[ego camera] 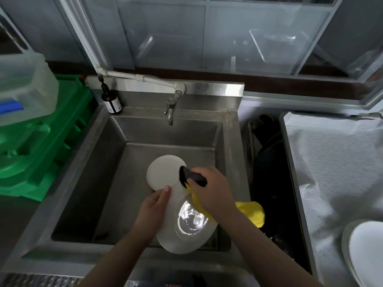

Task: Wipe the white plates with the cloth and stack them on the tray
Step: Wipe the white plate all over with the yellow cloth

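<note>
From the head camera, the left hand [152, 210] holds a white plate [186, 230] tilted over the steel sink [116, 154], thumb curled onto its rim. The right hand [211, 189] grips a yellow cloth [253, 213] and a black object [191, 177] against the plate's upper edge. A second white plate [163, 174] lies in the basin. To the right, stacked plates [364, 249] rest on a white-lined tray [331, 162].

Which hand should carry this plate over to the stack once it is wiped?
Probably the left hand: it already grips the plate, while the right hand holds the yellow cloth. The stacked plates lie rightward.
</note>
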Motion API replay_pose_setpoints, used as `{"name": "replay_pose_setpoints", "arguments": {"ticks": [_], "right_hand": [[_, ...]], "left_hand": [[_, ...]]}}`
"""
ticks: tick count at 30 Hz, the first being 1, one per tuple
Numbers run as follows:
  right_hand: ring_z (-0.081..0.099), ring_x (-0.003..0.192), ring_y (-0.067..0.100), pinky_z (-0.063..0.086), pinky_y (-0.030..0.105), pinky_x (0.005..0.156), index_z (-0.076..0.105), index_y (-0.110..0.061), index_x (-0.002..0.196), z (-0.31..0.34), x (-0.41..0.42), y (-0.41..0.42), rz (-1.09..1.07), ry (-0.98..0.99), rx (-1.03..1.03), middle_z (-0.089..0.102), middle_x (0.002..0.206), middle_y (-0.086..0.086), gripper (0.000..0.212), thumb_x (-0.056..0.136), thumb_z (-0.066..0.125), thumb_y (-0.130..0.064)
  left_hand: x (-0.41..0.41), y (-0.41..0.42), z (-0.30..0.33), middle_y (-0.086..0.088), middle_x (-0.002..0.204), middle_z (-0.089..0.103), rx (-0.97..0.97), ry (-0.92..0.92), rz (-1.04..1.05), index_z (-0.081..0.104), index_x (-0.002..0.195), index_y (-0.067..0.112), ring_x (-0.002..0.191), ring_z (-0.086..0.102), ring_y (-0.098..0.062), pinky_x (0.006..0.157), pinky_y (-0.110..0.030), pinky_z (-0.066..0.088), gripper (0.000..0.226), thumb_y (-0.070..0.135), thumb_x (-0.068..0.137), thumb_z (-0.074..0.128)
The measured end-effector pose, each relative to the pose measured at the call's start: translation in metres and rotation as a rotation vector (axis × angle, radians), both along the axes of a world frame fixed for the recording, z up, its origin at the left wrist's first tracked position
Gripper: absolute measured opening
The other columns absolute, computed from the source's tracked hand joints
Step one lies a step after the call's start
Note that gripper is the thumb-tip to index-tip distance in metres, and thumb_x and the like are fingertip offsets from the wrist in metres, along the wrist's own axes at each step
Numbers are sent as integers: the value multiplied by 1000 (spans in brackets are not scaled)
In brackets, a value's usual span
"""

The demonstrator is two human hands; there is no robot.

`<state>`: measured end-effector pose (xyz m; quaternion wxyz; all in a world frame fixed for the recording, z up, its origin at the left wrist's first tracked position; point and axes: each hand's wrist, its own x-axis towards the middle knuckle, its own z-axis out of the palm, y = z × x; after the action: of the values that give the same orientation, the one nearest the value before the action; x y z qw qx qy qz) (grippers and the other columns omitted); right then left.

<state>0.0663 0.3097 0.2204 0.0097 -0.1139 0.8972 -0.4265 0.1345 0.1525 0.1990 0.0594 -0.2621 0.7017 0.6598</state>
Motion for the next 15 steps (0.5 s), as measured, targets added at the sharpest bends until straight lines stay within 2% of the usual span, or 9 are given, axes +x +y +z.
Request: {"name": "replay_pose_setpoints", "arguments": {"ticks": [3,6,10,12,15], "right_hand": [[55,88,7,42,20,75,67,-27,103,-3,9,-10,76,36,9,58,98,-11,18,86,66,-33],[55,85,6,37,10,70,68,-26,102,-9,8,-11,57,44,0,51,92,-17,16,87,65,-33],[54,82,6,39,13,69,68,-24,96,-19,3,-9,-31,20,-59,59,90,-8,11,87,66,-30],[52,83,4,37,9,70,69,-22,98,-23,-1,-6,-85,-5,-100,61,91,-5,12,88,66,-28],[54,84,8,42,22,72,69,-20,103,-32,-7,3,-172,-86,-117,62,92,-5,16,89,66,-27]], "left_hand": [[1,2,1,-14,87,75,-36,28,-18,74,93,11,90,70,-38,87,-57,53,37,31,105,45],[3,2,1,-14,86,74,-40,32,-26,73,94,9,88,70,-37,83,-54,54,38,33,104,46],[4,3,0,-9,88,76,4,13,27,74,96,13,87,73,-29,79,-43,58,34,32,104,47],[6,2,-1,-9,91,77,22,13,50,74,100,14,88,73,-29,83,-48,58,33,32,104,47],[8,-3,-2,-9,91,77,4,36,75,74,99,14,89,73,-29,85,-52,58,34,34,103,47]]}}
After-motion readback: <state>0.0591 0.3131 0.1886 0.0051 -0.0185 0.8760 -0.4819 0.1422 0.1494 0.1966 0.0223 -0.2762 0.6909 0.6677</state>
